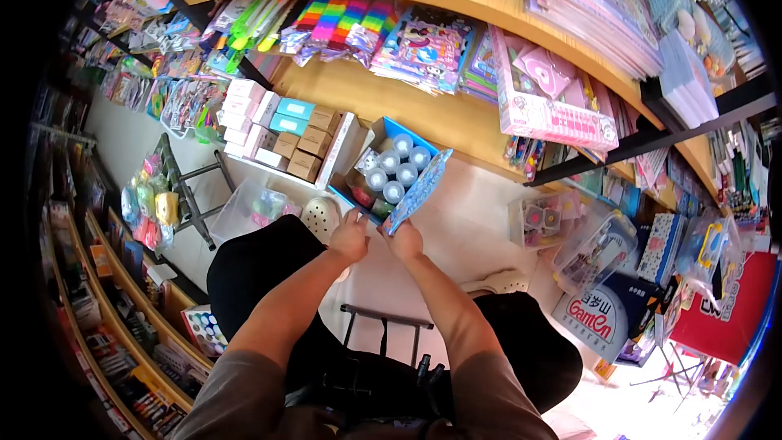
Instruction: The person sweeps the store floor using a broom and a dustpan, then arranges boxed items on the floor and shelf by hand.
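Before me sits an open blue display box (356,186) with several bottles with pale round caps (393,173) standing in it. A patterned light-blue panel (421,190) rises along its right side; whether it is the box's flap or a separate piece, I cannot tell. My left hand (350,237) grips the near left corner of the box, fingertips partly hidden. At the panel's lower end, my right hand (405,240) is closed on its edge. Left of the box stands a white tray (273,169) of small brown, pink and teal cartons (303,141).
Wooden shelves (456,118) with packaged stationery rise ahead. A clear plastic bin (254,205) lies left of my knee, near a dark folding stand (186,187). Clear boxes (595,248) and a Ganten carton (599,318) stand at right. Low bookshelves (122,277) line the left.
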A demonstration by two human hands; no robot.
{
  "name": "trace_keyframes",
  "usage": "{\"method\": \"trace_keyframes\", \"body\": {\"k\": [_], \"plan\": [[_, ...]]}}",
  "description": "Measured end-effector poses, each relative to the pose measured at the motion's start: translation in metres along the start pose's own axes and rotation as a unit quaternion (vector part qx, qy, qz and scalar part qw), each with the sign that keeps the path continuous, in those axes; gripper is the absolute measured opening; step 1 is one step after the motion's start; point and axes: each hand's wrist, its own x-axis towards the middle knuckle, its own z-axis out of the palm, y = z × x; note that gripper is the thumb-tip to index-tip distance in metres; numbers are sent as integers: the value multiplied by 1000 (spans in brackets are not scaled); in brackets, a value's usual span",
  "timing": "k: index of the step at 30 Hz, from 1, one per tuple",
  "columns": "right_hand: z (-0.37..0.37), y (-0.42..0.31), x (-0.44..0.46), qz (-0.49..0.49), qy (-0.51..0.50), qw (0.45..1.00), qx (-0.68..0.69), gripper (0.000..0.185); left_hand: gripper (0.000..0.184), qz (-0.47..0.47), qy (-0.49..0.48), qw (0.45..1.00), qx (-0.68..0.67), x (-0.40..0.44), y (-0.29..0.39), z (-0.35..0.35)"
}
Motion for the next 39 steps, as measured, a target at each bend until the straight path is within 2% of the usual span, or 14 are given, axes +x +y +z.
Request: {"method": "trace_keyframes", "body": {"k": [3,6,7,10,13,16,19,22,23,25,28,29,35,39], "plan": [[12,23,7,-65,3,998,-9,36,58,21,-49,998,31,-4,-1,-9],[-10,20,-1,-12,-18,999,45,33,64,42,-81,995,31,-6,-3,-3],[-17,17,-5,-10,-5,999,38,36,65,45,-82,995,31,-6,-4,-1],[-45,2,-17,26,-66,996,47,43,68,53,-81,994,40,-10,-4,10],[-43,-8,-36,-68,155,984,58,53,67,47,-76,994,58,-11,-6,13],[-70,-40,-41,-164,277,945,-51,64,64,33,-98,993,53,-12,-4,13],[-74,-29,-22,-229,325,907,-143,58,59,42,-125,988,83,-11,-4,13],[-99,-40,-24,-288,253,867,-317,40,52,60,-129,981,135,-18,-3,22],[-98,-31,-19,-273,206,864,-370,35,47,80,-81,985,133,-17,-10,40],[-89,-10,-8,-236,110,842,-473,27,43,84,-110,982,125,-16,-9,28],[-82,-10,-1,-174,92,810,-553,28,37,91,-118,982,116,-14,-7,25],[-81,-5,3,-209,84,751,-621,29,35,94,-116,982,115,-13,-8,25],[-49,30,32,-177,78,697,-691,33,28,87,-114,989,42,-15,-11,14],[-41,36,36,-141,72,740,-654,30,26,93,-110,989,34,-13,-14,18]]}}
